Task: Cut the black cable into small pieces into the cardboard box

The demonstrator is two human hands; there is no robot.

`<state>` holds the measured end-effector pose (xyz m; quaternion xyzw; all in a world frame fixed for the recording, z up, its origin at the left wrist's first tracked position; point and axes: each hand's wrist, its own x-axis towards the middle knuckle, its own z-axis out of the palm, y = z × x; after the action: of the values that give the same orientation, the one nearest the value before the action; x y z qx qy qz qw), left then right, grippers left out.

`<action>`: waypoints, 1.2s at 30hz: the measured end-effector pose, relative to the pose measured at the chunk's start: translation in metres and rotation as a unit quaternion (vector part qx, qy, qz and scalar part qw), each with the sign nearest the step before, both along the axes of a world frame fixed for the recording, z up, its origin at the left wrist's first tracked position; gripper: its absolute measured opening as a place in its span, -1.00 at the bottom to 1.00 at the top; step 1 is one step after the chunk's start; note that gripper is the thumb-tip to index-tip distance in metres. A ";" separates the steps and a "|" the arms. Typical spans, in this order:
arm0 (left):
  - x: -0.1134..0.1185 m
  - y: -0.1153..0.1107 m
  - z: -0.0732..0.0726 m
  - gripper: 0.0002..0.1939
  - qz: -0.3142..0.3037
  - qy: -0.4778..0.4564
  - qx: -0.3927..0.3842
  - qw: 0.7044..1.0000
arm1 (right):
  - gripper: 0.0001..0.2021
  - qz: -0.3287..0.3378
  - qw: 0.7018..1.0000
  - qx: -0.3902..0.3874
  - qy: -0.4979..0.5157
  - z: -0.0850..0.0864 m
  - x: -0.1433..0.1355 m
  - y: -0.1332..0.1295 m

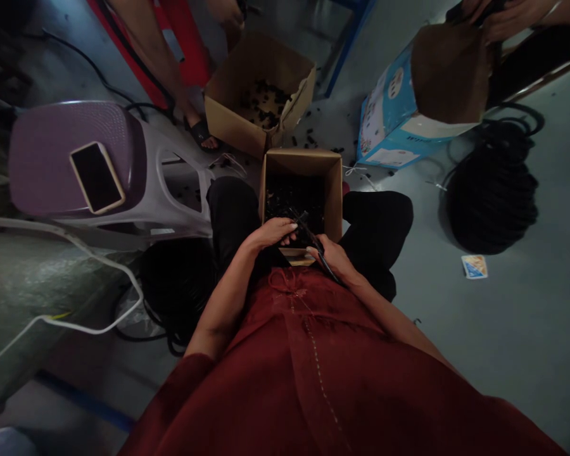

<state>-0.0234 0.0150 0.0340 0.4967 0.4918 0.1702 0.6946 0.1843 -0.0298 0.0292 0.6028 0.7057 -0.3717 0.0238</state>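
Between my knees stands an open cardboard box with many small black pieces in it. Over its near edge, my right hand is closed round a long, thin dark tool that slants up to the left; its kind is too dim to make out. My left hand is beside the tool's far end, fingers curled together. Something small and dark shows near those fingertips, too unclear to name.
A phone lies on a purple stool at left. Ahead are another cardboard box and a blue carton, with co-workers' hands near both. A black coil lies at right, a second black coil at left. Black bits litter the floor.
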 end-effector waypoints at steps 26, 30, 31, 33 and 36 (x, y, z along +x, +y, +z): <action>0.003 -0.010 -0.006 -0.71 0.050 0.103 0.104 0.988 | -0.51 -0.011 0.998 -0.023 0.052 -0.001 0.001 -0.001; 0.004 -0.012 -0.005 -0.69 0.024 0.206 0.207 0.956 | -0.50 -0.011 0.996 -0.049 0.071 -0.003 0.002 -0.002; 0.004 -0.012 -0.004 -0.69 0.019 0.227 0.228 0.947 | -0.51 -0.011 0.995 -0.054 0.080 -0.004 0.002 -0.002; 0.006 -0.013 -0.003 -0.68 0.013 0.259 0.253 0.932 | -0.52 -0.014 0.994 -0.055 0.092 -0.007 0.002 -0.003; 0.009 -0.015 -0.003 -0.68 0.007 0.288 0.259 0.922 | -0.55 -0.017 0.995 -0.041 0.090 -0.009 0.002 -0.003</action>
<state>-0.0145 -0.0003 0.0313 0.6835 0.6127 0.1458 0.3690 0.1859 -0.0330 0.0199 0.5775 0.6786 -0.4534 -0.0221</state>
